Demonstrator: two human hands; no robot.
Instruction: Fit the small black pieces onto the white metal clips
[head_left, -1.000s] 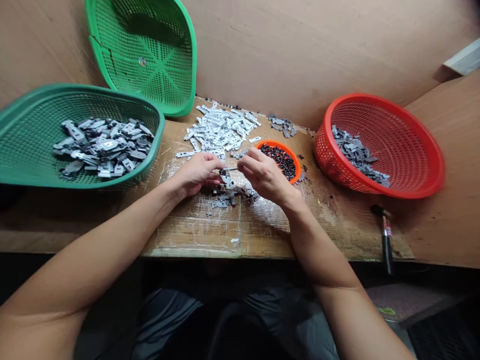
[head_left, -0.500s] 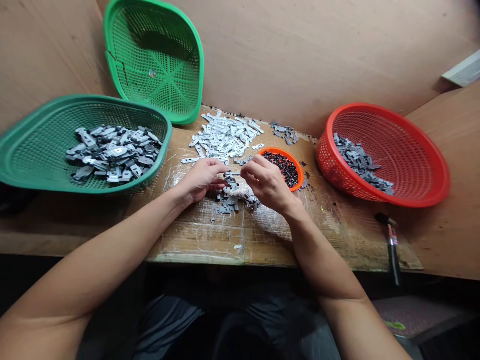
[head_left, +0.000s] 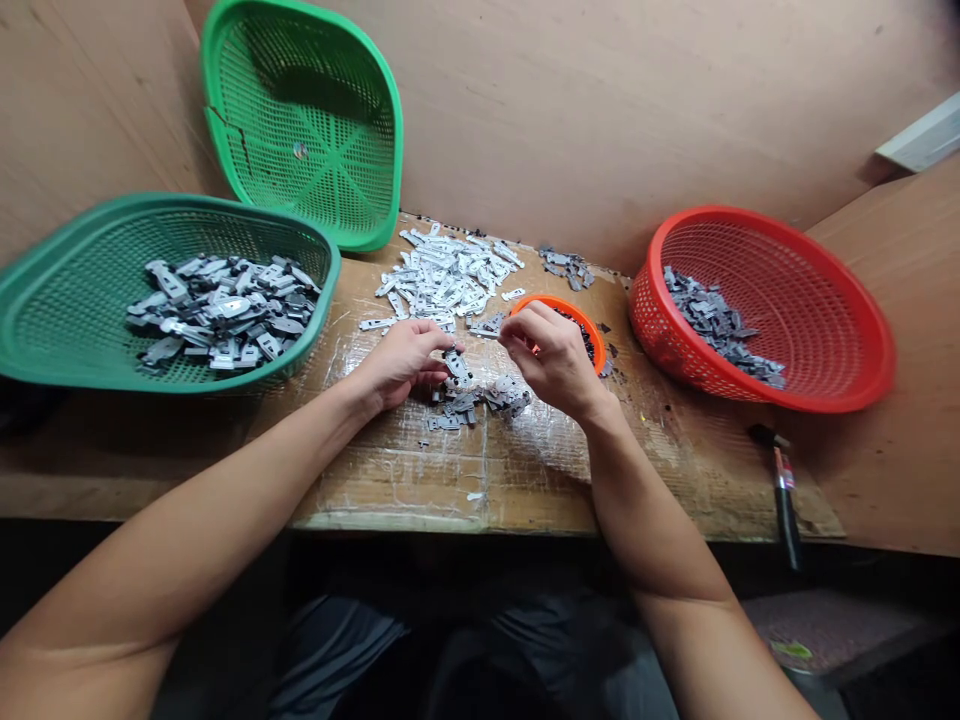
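My left hand (head_left: 409,365) pinches a flat silver metal part (head_left: 458,370) with dark pieces on it, above a small pile of grey metal plates (head_left: 450,412). My right hand (head_left: 551,355) is at the near left side of a small orange bowl (head_left: 600,350) of tiny black parts (head_left: 576,322) and partly covers it. Its fingers are bent together; what they hold, if anything, is too small to make out. Beyond both hands lies a heap of long silver plates (head_left: 442,270).
A dark green basket (head_left: 75,300) at left holds assembled silver parts (head_left: 225,310). Behind it leans a bright green basket (head_left: 330,110). At right, a red basket (head_left: 810,290) contains grey plates (head_left: 720,325). A black-handled brush (head_left: 786,500) lies at the table's front edge.
My right hand has moved right, away from the left hand and towards the orange bowl. The metal part in my left hand has tipped, so more of its face shows.
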